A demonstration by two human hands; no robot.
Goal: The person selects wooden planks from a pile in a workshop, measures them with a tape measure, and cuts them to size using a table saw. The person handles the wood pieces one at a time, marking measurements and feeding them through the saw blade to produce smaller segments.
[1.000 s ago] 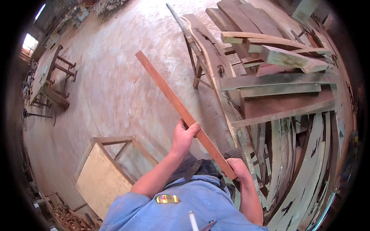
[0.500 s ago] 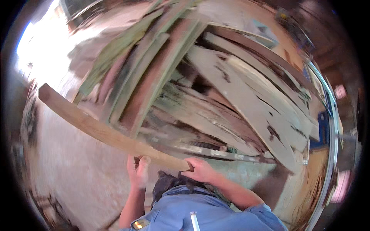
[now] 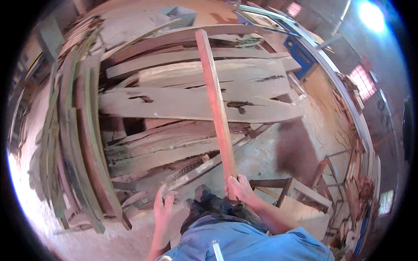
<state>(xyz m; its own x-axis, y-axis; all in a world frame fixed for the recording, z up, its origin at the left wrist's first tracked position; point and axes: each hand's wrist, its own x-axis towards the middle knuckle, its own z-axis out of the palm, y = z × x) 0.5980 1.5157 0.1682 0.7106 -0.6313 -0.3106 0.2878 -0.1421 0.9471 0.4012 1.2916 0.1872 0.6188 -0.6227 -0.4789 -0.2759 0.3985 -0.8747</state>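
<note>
A long, straight wooden plank (image 3: pixel 216 104), reddish brown, reaches away from my body over a heap of rough boards. My right hand (image 3: pixel 240 189) is wrapped round its near end, just in front of my waist. To the left, apart from the plank, my left hand (image 3: pixel 166 202) is raised with its fingers spread and nothing in them. Beneath the plank lies a wide grey slab (image 3: pixel 174 103) with dark knot holes.
Long boards (image 3: pixel 82 143) lie stacked along the left. Wooden frames (image 3: pixel 305 198) stand close on my right. Beyond them runs a long metal rail (image 3: pixel 331 71), with a blue panel (image 3: pixel 300 56) beside it. Cracked slabs (image 3: pixel 161 143) cover the floor ahead.
My view has turned right, and the plank has swung from pointing left to pointing straight ahead. My left hand has let go of it; my right hand still grips its end.
</note>
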